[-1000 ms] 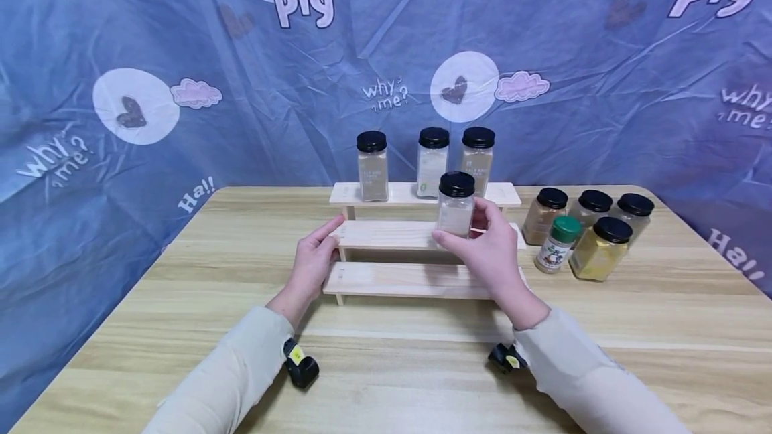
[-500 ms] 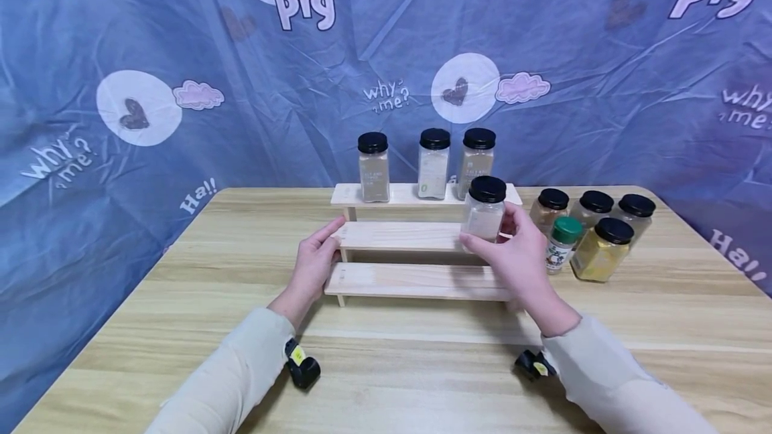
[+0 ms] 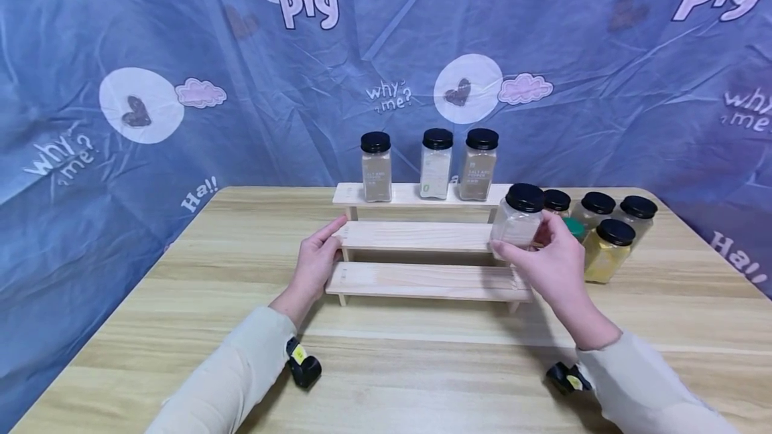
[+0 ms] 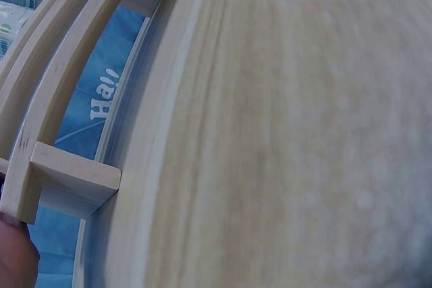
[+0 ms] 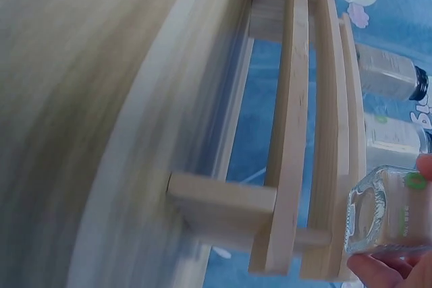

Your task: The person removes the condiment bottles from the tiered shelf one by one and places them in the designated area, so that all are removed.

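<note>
My right hand (image 3: 555,260) holds a clear glass spice jar (image 3: 517,225) with a black lid, thumb in front and fingers behind. The jar is upright at the right end of the middle step of a three-step wooden spice rack (image 3: 416,236). In the right wrist view the jar's glass base (image 5: 368,214) shows beside the steps, apart from the wood. My left hand (image 3: 313,263) grips the rack's left end at the middle step; its fingers behind the wood are hidden. Black-lidded jars stand on the top step: one jar (image 3: 376,169) left, another (image 3: 436,166) and a third (image 3: 479,166) toward the right.
Right of the rack, several jars stand close together on the table (image 3: 422,360), including a yellow-filled jar (image 3: 608,253) and a green-capped bottle (image 3: 574,226) partly hidden by my right hand. A blue printed cloth (image 3: 271,119) hangs behind the table.
My right hand has carried the jar rightward along the middle step to its right end, now overlapping the green-capped bottle in view. My left hand has stayed on the rack.
</note>
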The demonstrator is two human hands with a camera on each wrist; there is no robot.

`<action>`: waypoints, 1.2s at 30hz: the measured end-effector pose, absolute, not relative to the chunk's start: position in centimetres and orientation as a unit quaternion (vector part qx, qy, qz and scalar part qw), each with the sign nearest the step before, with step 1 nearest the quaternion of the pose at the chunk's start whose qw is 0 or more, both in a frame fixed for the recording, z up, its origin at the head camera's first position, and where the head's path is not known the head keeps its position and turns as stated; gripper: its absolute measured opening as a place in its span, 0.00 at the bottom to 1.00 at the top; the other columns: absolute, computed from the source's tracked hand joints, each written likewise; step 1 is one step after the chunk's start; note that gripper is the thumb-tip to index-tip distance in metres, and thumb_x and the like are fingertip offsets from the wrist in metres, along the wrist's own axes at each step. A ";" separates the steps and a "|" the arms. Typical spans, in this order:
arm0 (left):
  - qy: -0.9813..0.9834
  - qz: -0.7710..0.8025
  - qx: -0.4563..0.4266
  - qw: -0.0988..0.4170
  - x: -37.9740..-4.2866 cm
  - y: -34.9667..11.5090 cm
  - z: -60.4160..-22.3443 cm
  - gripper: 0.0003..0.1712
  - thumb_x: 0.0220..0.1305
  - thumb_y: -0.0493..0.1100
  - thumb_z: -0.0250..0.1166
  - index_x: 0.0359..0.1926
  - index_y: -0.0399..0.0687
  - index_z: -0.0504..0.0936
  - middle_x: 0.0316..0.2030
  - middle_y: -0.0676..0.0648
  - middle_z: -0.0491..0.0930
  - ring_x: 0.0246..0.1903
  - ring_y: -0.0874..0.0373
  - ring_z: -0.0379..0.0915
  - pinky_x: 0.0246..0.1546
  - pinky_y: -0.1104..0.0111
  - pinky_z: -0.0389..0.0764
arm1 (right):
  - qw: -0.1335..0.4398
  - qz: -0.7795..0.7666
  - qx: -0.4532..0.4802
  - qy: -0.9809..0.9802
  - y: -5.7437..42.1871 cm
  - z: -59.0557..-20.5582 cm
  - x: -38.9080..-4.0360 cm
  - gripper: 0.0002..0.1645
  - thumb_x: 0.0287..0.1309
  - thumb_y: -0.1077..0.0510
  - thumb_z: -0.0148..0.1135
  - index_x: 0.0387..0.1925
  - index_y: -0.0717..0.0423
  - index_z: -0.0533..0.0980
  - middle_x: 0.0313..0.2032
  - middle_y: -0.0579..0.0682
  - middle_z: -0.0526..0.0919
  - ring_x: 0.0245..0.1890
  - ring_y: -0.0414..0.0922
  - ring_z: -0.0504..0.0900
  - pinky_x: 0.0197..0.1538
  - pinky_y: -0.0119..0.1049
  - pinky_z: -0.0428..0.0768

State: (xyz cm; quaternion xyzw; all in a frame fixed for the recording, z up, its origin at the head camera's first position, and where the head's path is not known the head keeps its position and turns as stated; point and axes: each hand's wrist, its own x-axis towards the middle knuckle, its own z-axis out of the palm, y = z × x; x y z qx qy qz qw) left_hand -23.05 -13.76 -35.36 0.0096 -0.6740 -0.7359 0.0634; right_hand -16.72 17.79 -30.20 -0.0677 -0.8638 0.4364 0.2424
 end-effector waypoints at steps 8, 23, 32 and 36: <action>-0.673 -0.737 0.008 0.061 -23.0 -13.7 -35.3 0.27 0.57 0.30 0.48 0.60 0.42 0.72 0.62 0.45 0.69 0.49 0.59 0.71 0.44 0.78 0.76 | 0.246 0.457 -0.062 -0.853 19.3 -30.3 -16.2 0.35 0.38 0.58 0.74 0.50 0.60 0.69 0.34 0.46 0.76 0.31 0.27 0.72 0.32 0.15 0.71; -0.679 -0.731 0.004 0.059 -23.1 -13.8 -35.3 0.27 0.58 0.30 0.48 0.60 0.42 0.72 0.62 0.46 0.68 0.53 0.54 0.69 0.46 0.76 0.76 | 0.237 0.406 -0.103 -0.877 23.5 -30.5 -14.8 0.36 0.39 0.57 0.72 0.50 0.63 0.66 0.36 0.49 0.74 0.29 0.24 0.67 0.30 0.15 0.67; -0.681 -0.730 0.004 0.065 -23.3 -13.8 -35.3 0.28 0.57 0.29 0.48 0.60 0.41 0.72 0.62 0.44 0.67 0.53 0.54 0.70 0.47 0.75 0.76 | 0.219 0.385 -0.110 -0.890 26.0 -30.9 -13.8 0.37 0.42 0.56 0.71 0.53 0.64 0.65 0.40 0.54 0.73 0.29 0.26 0.65 0.28 0.19 0.67; -0.678 -0.732 -0.001 0.062 -23.3 -13.8 -35.4 0.28 0.57 0.28 0.47 0.60 0.39 0.71 0.63 0.44 0.67 0.53 0.55 0.69 0.46 0.77 0.75 | 0.216 0.376 -0.116 -0.893 27.1 -31.3 -13.3 0.36 0.41 0.55 0.72 0.51 0.65 0.66 0.37 0.52 0.74 0.26 0.25 0.66 0.25 0.20 0.68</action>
